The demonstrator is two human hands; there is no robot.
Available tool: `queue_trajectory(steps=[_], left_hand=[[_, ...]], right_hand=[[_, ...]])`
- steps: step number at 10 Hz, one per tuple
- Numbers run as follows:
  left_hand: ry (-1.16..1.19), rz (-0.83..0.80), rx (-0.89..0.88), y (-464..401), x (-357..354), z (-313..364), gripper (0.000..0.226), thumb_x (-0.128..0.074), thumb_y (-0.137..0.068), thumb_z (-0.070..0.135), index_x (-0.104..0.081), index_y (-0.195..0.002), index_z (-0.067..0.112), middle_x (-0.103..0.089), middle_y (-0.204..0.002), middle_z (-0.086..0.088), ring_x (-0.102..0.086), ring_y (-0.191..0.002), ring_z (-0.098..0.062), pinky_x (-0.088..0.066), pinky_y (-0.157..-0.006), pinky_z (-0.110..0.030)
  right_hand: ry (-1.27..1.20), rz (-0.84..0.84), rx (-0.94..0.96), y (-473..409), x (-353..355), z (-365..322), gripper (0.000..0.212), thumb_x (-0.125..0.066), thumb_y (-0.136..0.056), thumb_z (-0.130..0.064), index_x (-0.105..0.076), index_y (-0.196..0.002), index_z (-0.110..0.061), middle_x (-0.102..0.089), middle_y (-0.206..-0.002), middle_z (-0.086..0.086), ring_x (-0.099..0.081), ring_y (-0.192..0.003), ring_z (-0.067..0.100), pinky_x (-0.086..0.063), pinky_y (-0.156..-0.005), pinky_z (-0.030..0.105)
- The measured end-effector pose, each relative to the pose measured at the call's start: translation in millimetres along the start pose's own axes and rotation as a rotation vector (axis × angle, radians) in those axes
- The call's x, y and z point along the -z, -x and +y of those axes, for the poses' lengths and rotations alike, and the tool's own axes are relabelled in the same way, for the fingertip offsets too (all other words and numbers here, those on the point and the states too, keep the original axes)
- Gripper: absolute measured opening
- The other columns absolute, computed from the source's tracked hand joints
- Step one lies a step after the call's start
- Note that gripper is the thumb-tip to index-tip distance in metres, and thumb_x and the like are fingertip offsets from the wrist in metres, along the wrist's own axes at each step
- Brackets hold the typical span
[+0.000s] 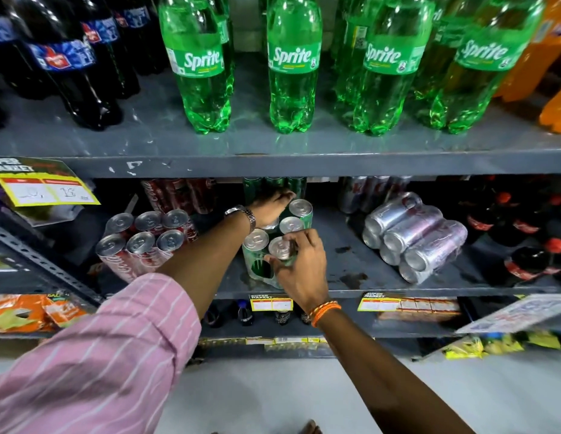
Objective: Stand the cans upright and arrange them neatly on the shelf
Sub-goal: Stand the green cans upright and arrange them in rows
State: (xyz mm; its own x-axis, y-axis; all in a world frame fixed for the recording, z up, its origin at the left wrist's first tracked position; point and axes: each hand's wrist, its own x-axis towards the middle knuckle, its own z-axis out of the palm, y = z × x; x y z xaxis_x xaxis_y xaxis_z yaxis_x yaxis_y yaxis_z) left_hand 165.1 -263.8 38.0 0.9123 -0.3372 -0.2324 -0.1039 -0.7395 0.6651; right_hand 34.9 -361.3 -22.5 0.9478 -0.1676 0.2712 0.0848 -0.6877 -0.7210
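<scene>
Landmark: the shrink-wrapped green can pack (266, 258) standing upright on the middle shelf (341, 286), near its front edge.
Left hand (272, 205): reaches over the far side of the green can pack, palm down on the rear can tops, fingers curled over the back edge; a metal wristwatch (243, 214) sits on the wrist and a pink striped sleeve (116, 355) covers the upper forearm.
Right hand (299, 264): at the near right corner of the green can pack, fingers and thumb closed around the top of the front can; orange thread bands (324, 310) circle the wrist.
Red can pack (144, 242): left of the green can pack, six silver tops showing, leaning slightly back, just apart from it.
Silver can pack (413, 236): right of the green can pack, well apart, lying on its side with the can ends facing the front left.
Loose cans: more red, green and silver cans stand behind the green can pack in shadow; their count cannot be told.
Sprite bottles (293, 64): on the shelf above the green can pack, upright in a row.
Price tag (271, 302): on the shelf edge directly below the green can pack.
</scene>
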Motion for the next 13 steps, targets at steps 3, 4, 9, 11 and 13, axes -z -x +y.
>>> queue_trajectory(steps=[3,4,9,11,13], left_hand=[[-0.1,0.096,-0.046,1,9,-16,0.043,-0.034,-0.104,0.03,-0.057,-0.135,0.011,-0.051,-0.148,-0.01,-0.044,-0.138,-0.025,-0.029,-0.114,-0.028],[-0.042,0.137,-0.014,1,14,-33,0.043,-0.036,-0.103,0.033,-0.057,-0.136,0.015,-0.05,-0.149,-0.005,-0.044,-0.139,-0.022,-0.026,-0.113,-0.023],[0.499,0.384,0.078,29,-7,-84,0.031,-0.042,-0.101,0.016,-0.062,-0.12,0.004,-0.063,-0.13,-0.02,-0.056,-0.113,-0.021,-0.04,-0.105,-0.031],[0.503,0.418,0.095,44,-8,-94,0.03,-0.044,-0.099,0.02,-0.066,-0.116,0.01,-0.065,-0.124,-0.011,-0.056,-0.108,-0.017,-0.043,-0.093,-0.019],[0.602,0.553,0.051,77,-35,-98,0.025,-0.046,-0.1,0.012,-0.062,-0.116,0.001,-0.057,-0.12,-0.012,-0.051,-0.111,-0.017,-0.038,-0.099,-0.028]], right_hand=[[-0.042,-0.008,-0.09,-7,16,-2,0.05,-0.086,-0.064,-0.028,-0.069,-0.11,-0.015,-0.063,-0.109,-0.001,-0.066,-0.097,0.019,-0.055,-0.092,0.027],[-0.063,0.002,-0.122,-17,23,12,0.044,-0.086,-0.064,-0.02,-0.074,-0.106,-0.015,-0.068,-0.108,0.003,-0.068,-0.096,0.018,-0.054,-0.089,0.024],[-0.077,-0.035,-0.139,-13,27,19,0.09,-0.09,-0.054,-0.054,-0.059,-0.131,-0.018,-0.054,-0.119,-0.005,-0.052,-0.107,0.009,-0.036,-0.097,0.011],[-0.019,-0.162,-0.09,-37,34,33,0.106,-0.088,-0.051,-0.059,-0.055,-0.139,-0.013,-0.064,-0.133,0.005,-0.061,-0.123,0.02,-0.043,-0.108,0.021],[-0.114,-0.497,-0.039,-86,52,57,0.108,-0.095,-0.057,-0.039,-0.045,-0.15,-0.015,-0.053,-0.152,0.003,-0.053,-0.134,0.012,-0.04,-0.118,0.031]])
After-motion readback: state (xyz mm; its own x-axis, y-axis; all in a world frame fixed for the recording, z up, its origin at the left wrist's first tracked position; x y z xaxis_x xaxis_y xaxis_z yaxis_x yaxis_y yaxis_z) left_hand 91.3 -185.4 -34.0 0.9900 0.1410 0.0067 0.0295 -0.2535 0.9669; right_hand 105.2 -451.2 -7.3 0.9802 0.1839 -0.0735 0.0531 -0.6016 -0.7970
